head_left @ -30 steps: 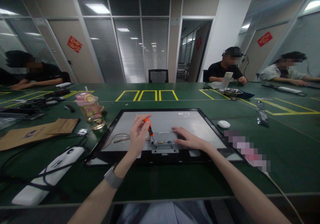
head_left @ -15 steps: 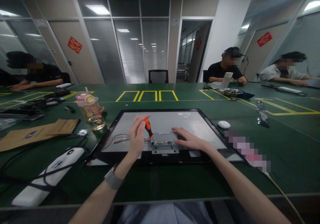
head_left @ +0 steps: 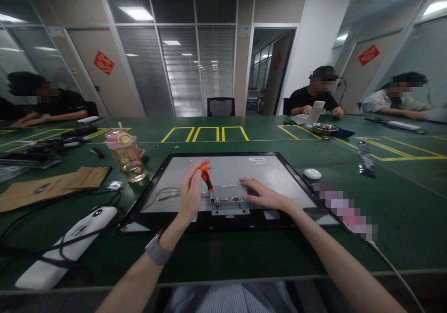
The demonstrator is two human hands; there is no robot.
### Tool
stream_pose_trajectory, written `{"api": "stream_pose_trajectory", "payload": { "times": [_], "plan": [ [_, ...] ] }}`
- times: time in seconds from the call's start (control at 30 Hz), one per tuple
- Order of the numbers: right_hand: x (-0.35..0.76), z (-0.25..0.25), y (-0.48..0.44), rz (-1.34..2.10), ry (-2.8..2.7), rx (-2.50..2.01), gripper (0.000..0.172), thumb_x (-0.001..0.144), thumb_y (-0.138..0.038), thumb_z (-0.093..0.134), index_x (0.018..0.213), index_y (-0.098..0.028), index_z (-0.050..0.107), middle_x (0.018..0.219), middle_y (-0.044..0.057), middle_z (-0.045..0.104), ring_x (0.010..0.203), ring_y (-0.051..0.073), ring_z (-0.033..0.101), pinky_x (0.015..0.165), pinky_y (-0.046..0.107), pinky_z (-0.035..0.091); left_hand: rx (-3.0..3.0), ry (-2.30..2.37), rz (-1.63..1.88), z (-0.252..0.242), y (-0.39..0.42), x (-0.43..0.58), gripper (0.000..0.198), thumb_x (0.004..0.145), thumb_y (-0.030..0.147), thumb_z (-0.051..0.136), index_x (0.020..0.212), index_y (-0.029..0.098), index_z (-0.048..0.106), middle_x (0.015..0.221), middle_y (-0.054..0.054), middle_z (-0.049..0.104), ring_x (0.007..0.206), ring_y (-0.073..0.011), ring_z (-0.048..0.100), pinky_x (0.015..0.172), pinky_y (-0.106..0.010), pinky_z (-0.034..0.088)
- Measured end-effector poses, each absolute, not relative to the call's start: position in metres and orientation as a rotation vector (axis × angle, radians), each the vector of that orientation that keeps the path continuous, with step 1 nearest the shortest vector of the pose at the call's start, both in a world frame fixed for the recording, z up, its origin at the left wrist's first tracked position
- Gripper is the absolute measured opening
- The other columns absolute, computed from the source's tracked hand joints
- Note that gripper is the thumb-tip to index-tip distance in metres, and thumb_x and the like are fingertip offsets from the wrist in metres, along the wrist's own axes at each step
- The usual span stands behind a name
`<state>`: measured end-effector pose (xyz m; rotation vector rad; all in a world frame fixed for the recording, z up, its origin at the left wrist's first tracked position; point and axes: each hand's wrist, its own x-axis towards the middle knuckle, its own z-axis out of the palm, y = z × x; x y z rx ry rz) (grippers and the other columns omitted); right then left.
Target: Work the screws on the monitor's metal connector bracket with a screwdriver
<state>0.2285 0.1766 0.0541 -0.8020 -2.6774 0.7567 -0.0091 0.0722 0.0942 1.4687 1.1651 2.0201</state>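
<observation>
An orange and black screwdriver (head_left: 207, 178) is held in my left hand (head_left: 192, 189), its handle tilted and its shaft pointing down. The tip meets the metal bracket (head_left: 230, 208) near its left end. Along that bracket runs a row of connector ports. It sits at the near side of a large flat display panel (head_left: 206, 164), grey-backed with a black frame, lying on the table. My right hand (head_left: 263, 194) rests flat at the bracket's right end, fingers stretched over the metal cover. Thin coloured wires (head_left: 162, 194) lie on the panel left of my left hand.
To the left stand a pink-lidded bottle (head_left: 127, 157), brown paper bags (head_left: 52, 187) and a white power strip (head_left: 70, 245) with black cables. On the right lie a white case (head_left: 312, 173) and a blurred phone (head_left: 345, 210) with a cable. Other people sit across the green table (head_left: 195, 261).
The screwdriver handle has shifted slightly left and turned a little in my left hand, whose fingers have moved around it. My right hand stays in place.
</observation>
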Motion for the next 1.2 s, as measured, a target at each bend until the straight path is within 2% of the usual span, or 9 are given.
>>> {"api": "stream_pose_trajectory", "payload": {
  "times": [0.13, 0.23, 0.3, 0.5, 0.57, 0.7, 0.9, 1.07, 1.2],
  "plan": [
    [0.2283, 0.0532, 0.1768, 0.756, -2.672, -0.799, 0.062, 0.092, -0.059, 0.043, 0.134, -0.014, 0.045, 0.148, 0.014, 0.036, 0.138, 0.027, 0.029, 0.117, 0.046, 0.011, 1.451, 1.192, 2.004, 0.0933, 0.0718, -0.0077, 0.031, 0.088, 0.032, 0.054, 0.113, 0.017, 0.063, 0.103, -0.009, 0.068, 0.085, -0.0162, 0.066, 0.078, -0.029, 0.052],
    [0.2281, 0.0536, 0.1762, 0.766, -2.667, -0.813, 0.061, 0.091, -0.06, 0.043, 0.134, -0.016, 0.045, 0.149, 0.013, 0.035, 0.138, 0.027, 0.029, 0.117, 0.046, 0.011, 1.568, 1.24, 2.057, 0.092, 0.0741, -0.0091, 0.02, 0.079, 0.027, 0.067, 0.097, 0.019, 0.069, 0.089, -0.003, 0.062, 0.075, -0.0109, 0.06, 0.071, -0.023, 0.05],
    [0.2279, 0.055, 0.1753, 0.769, -2.668, -0.818, 0.061, 0.091, -0.059, 0.044, 0.134, -0.016, 0.045, 0.149, 0.013, 0.035, 0.138, 0.027, 0.029, 0.117, 0.047, 0.01, 1.617, 1.261, 2.088, 0.092, 0.075, -0.0099, 0.016, 0.076, 0.025, 0.07, 0.091, 0.02, 0.07, 0.088, -0.001, 0.057, 0.072, -0.0093, 0.056, 0.068, -0.021, 0.049],
    [0.2277, 0.0578, 0.174, 0.783, -2.672, -0.843, 0.062, 0.09, -0.059, 0.044, 0.134, -0.015, 0.046, 0.149, 0.014, 0.035, 0.137, 0.029, 0.029, 0.115, 0.048, 0.017, 1.509, 1.19, 2.01, 0.0934, 0.0725, -0.0095, 0.029, 0.092, 0.032, 0.046, 0.108, 0.02, 0.066, 0.102, -0.007, 0.064, 0.086, -0.0152, 0.063, 0.078, -0.028, 0.051],
    [0.2277, 0.056, 0.1751, 0.78, -2.667, -0.832, 0.063, 0.09, -0.06, 0.044, 0.133, -0.015, 0.046, 0.149, 0.014, 0.035, 0.137, 0.029, 0.029, 0.115, 0.048, 0.017, 1.513, 1.23, 2.009, 0.0934, 0.0725, -0.0095, 0.027, 0.089, 0.032, 0.051, 0.109, 0.02, 0.066, 0.097, -0.005, 0.064, 0.082, -0.0141, 0.062, 0.076, -0.027, 0.05],
    [0.2274, 0.053, 0.1769, 0.764, -2.676, -0.821, 0.063, 0.091, -0.061, 0.042, 0.134, -0.016, 0.045, 0.149, 0.013, 0.035, 0.138, 0.028, 0.028, 0.116, 0.047, 0.012, 1.601, 1.355, 2.089, 0.0949, 0.0734, -0.0096, 0.015, 0.08, 0.029, 0.065, 0.09, 0.019, 0.069, 0.087, -0.002, 0.055, 0.073, -0.0106, 0.055, 0.068, -0.022, 0.047],
    [0.2269, 0.0573, 0.1736, 0.772, -2.676, -0.862, 0.063, 0.091, -0.061, 0.042, 0.136, -0.016, 0.044, 0.149, 0.013, 0.035, 0.139, 0.027, 0.028, 0.117, 0.046, 0.012, 1.583, 1.38, 2.107, 0.0991, 0.0717, -0.009, 0.018, 0.086, 0.031, 0.056, 0.088, 0.018, 0.068, 0.085, -0.002, 0.053, 0.07, -0.0102, 0.053, 0.064, -0.021, 0.046],
    [0.2272, 0.0558, 0.1747, 0.765, -2.678, -0.851, 0.066, 0.091, -0.064, 0.04, 0.136, -0.017, 0.044, 0.149, 0.012, 0.035, 0.139, 0.027, 0.026, 0.117, 0.046, 0.011, 1.461, 1.214, 2.04, 0.0944, 0.0731, -0.0112, 0.027, 0.09, 0.034, 0.048, 0.103, 0.017, 0.065, 0.086, -0.004, 0.061, 0.075, -0.0138, 0.06, 0.071, -0.026, 0.049],
    [0.2277, 0.0541, 0.176, 0.759, -2.679, -0.84, 0.064, 0.091, -0.063, 0.041, 0.136, -0.017, 0.044, 0.149, 0.012, 0.035, 0.139, 0.026, 0.027, 0.117, 0.046, 0.011, 1.497, 1.196, 2.068, 0.0935, 0.0749, -0.0124, 0.024, 0.088, 0.033, 0.051, 0.092, 0.017, 0.069, 0.09, -0.006, 0.062, 0.085, -0.0163, 0.06, 0.076, -0.027, 0.049]
  ]
}}
